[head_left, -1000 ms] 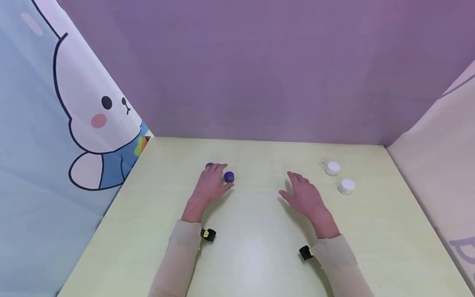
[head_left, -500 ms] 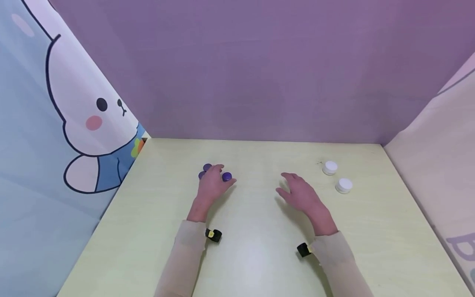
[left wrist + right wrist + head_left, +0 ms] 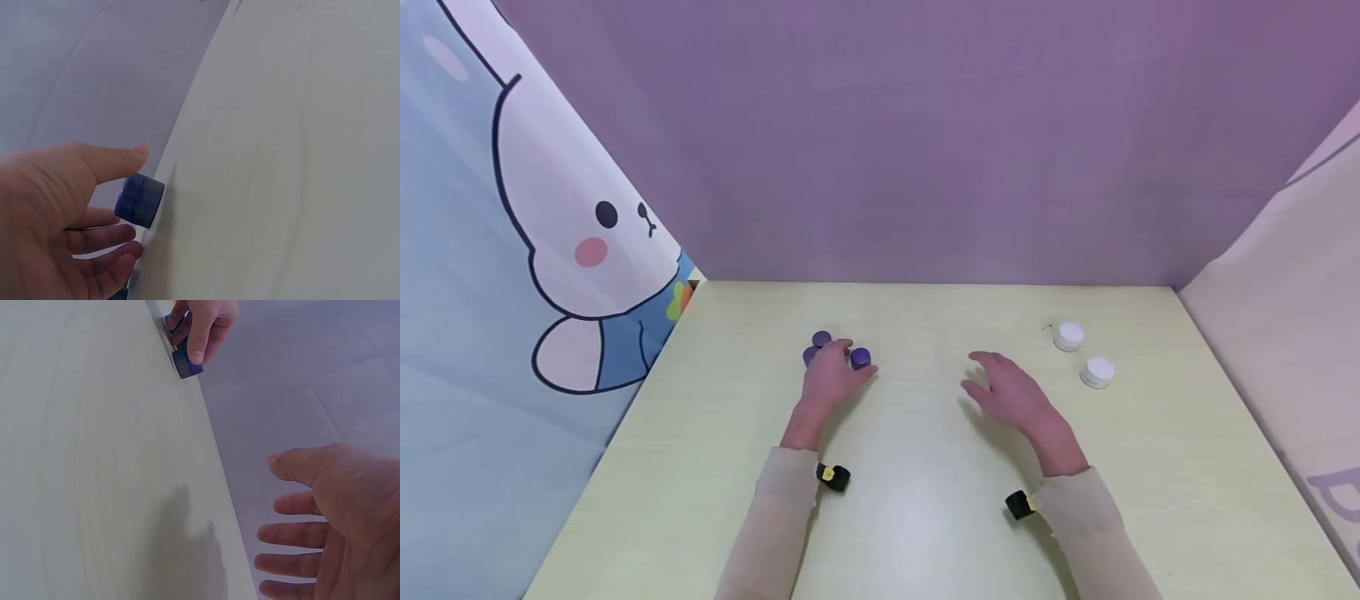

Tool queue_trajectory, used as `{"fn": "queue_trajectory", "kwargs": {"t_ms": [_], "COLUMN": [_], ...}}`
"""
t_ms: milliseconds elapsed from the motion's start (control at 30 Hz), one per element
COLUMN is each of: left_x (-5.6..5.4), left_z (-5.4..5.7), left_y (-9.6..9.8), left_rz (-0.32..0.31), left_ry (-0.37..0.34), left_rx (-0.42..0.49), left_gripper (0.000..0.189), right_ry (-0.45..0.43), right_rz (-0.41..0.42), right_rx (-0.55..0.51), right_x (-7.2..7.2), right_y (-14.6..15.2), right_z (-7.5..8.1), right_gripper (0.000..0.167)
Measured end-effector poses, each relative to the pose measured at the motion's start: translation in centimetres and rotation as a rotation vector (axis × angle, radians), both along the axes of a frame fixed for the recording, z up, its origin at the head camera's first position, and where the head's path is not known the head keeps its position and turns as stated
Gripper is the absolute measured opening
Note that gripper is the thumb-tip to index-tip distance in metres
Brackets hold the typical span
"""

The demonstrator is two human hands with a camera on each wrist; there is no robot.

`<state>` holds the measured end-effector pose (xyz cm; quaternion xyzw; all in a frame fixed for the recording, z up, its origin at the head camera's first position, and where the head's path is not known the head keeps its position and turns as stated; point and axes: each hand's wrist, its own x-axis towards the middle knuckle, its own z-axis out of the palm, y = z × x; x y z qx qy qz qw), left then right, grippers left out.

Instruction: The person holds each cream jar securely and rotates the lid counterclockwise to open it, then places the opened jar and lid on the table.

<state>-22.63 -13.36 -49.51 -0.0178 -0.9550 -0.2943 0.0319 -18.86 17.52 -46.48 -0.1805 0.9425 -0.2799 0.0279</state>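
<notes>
Several small round purple-blue lidded jars stand around my left hand (image 3: 831, 379). One jar (image 3: 861, 358) is between its thumb and fingers; in the left wrist view, the thumb lies just above that blue jar (image 3: 139, 201), with the loosely bent fingers beside it. Whether they touch it, I cannot tell. Beyond the fingers are a second jar (image 3: 822, 338) and a third jar (image 3: 809, 356), the latter partly hidden by the hand. My right hand (image 3: 1011, 396) hovers over the table with fingers extended and nothing in it; its palm (image 3: 356, 531) shows in the right wrist view.
Two white round lidded jars (image 3: 1098, 372) stand on the right side of the pale wooden table (image 3: 925, 517). A purple curtain (image 3: 925, 150) hangs along the back edge. Printed cloth (image 3: 490, 433) borders the left side, and a pale cloth (image 3: 1292, 333) the right.
My left hand has shifted slightly right around the near jar, uncovering more of the jars on its left. My right hand has stayed almost still.
</notes>
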Motion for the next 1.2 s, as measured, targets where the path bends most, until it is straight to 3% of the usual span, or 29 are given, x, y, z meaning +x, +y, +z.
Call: {"fn": "queue_trajectory", "kwargs": {"t_ms": [633, 967, 1200], "left_x": [0.09, -0.09, 0.16], "left_z": [-0.39, -0.37, 0.07], "left_y": [0.08, 0.09, 0.25], "left_rz": [0.03, 0.052, 0.044], "left_ry": [0.026, 0.021, 0.043], "left_rx": [-0.002, -0.028, 0.01], "left_gripper": [0.043, 0.045, 0.042], "right_ry": [-0.027, -0.036, -0.047], "right_rz": [0.008, 0.012, 0.026], "right_rx": [-0.008, 0.0, -0.008], "right_x": [0.23, 0.15, 0.12], "right_y": [-0.13, -0.09, -0.07], "right_z": [0.33, -0.04, -0.05], "right_gripper": [0.05, 0.049, 0.049]}}
